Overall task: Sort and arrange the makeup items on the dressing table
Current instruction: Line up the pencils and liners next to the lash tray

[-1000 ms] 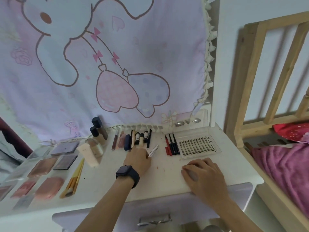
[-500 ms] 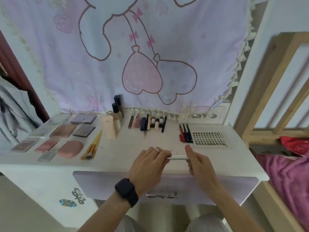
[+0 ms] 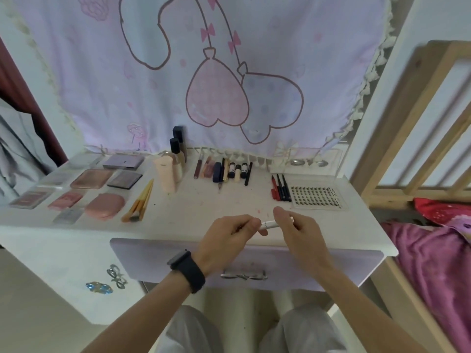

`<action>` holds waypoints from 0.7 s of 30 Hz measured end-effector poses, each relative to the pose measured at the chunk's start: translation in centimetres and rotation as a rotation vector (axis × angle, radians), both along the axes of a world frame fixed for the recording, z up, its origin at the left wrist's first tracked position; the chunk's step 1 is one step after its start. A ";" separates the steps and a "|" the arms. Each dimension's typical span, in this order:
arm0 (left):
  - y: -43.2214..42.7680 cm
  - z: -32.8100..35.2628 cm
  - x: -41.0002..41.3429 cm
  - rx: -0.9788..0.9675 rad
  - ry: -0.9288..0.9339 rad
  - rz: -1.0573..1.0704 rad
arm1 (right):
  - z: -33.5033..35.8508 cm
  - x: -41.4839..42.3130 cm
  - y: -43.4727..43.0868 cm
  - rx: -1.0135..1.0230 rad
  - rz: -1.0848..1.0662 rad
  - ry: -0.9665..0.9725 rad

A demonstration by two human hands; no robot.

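Both hands hold a thin white pen-like stick (image 3: pixel 269 224) level above the front edge of the white dressing table (image 3: pixel 178 212). My left hand (image 3: pixel 226 238), with a black watch on the wrist, grips its left end. My right hand (image 3: pixel 298 233) pinches its right end. Farther back lie a row of lip sticks and small tubes (image 3: pixel 224 170), red and black pencils (image 3: pixel 280 188), a clear tray of lash clusters (image 3: pixel 316 197), bottles (image 3: pixel 175 159), yellow brushes (image 3: pixel 140 202) and pink and purple compacts (image 3: pixel 104 205) on the left.
A printed cloth (image 3: pixel 216 72) hangs behind the table. A lilac drawer with a metal handle (image 3: pixel 243 275) sits below my hands. A wooden bed frame (image 3: pixel 420 123) and pink bedding (image 3: pixel 438 250) stand to the right. My knees show below.
My left hand lifted the white stick from beside the lip stick row and brought it to the front edge. My right hand left the tabletop and took its other end. The camera tilted down.
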State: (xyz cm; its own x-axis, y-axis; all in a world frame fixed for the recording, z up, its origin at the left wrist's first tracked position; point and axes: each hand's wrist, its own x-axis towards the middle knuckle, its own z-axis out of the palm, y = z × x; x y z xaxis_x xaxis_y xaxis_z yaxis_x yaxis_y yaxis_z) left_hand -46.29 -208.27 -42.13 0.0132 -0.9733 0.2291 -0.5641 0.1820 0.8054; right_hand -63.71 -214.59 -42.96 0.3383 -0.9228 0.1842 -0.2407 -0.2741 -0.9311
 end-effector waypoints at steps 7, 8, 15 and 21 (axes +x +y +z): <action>-0.3 -0.3 1.6 0.001 -0.191 0.043 | 0.0 -2.2 -1.3 0.021 0.234 0.098; -0.3 -0.3 1.7 -0.006 -0.207 0.046 | 0.2 -2.2 -1.3 0.074 0.232 0.094; -0.5 -0.1 2.0 -0.039 -0.240 0.047 | 0.7 -1.1 -1.2 0.115 0.154 0.228; -0.5 0.1 2.5 -0.051 -0.248 0.058 | 0.7 -1.4 -1.4 0.194 0.222 0.063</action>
